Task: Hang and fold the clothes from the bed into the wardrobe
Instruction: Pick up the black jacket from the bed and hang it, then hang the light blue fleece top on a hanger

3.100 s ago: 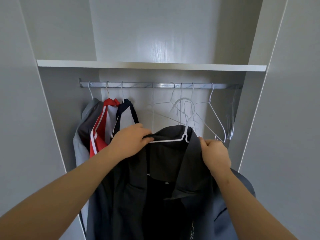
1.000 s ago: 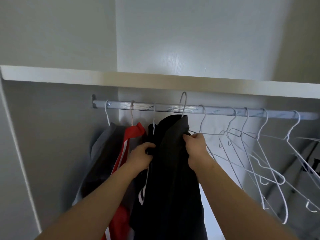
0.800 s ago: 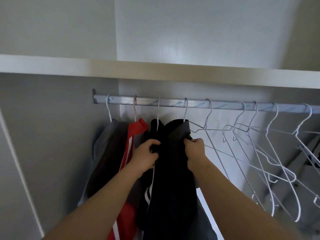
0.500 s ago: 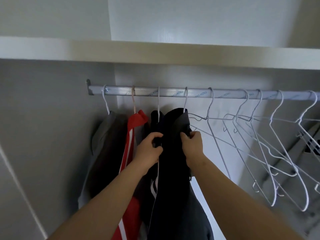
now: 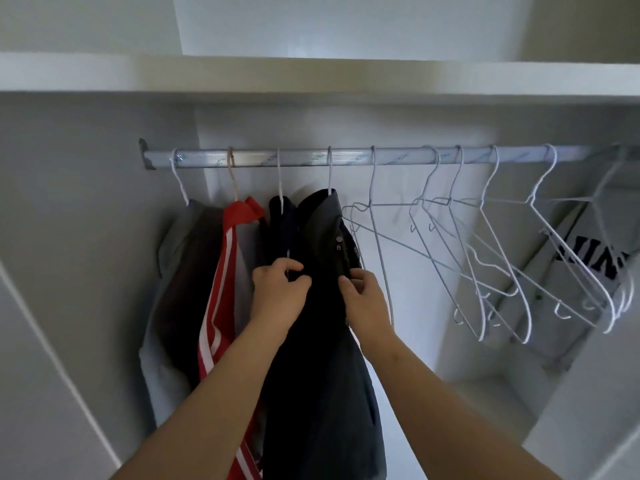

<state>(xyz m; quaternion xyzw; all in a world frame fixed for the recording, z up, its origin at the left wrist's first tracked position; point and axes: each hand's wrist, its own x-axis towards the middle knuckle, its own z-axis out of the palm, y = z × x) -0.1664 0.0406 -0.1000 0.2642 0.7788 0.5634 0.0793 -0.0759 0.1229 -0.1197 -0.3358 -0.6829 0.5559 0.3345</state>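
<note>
The black jacket (image 5: 322,237) was held low in front of the wardrobe (image 5: 86,202) on its hanger (image 5: 329,168) a few seconds ago. Now the hanger's hook sits over the rail (image 5: 398,156), fourth from the left end, and the jacket hangs by itself at the centre of the frame. Both hands have slid down from the collar to its front. The fingers of the left hand (image 5: 278,296) are curled and pinching the left edge, and those of the right hand (image 5: 365,303) pinch the right edge just below the zip pull. This piece looks hung, and the hands seem only to be drawing the front together. The wardrobe's hanging bay holds four garments bunched at the left: a grey garment (image 5: 187,254), a red garment (image 5: 228,271) with white stripes, a navy garment (image 5: 280,220), then the jacket. Empty wire hangers (image 5: 372,178) fill the rail to the right, with a white cloth (image 5: 585,251) with dark lettering behind the last ones. The bed is out of view.
</note>
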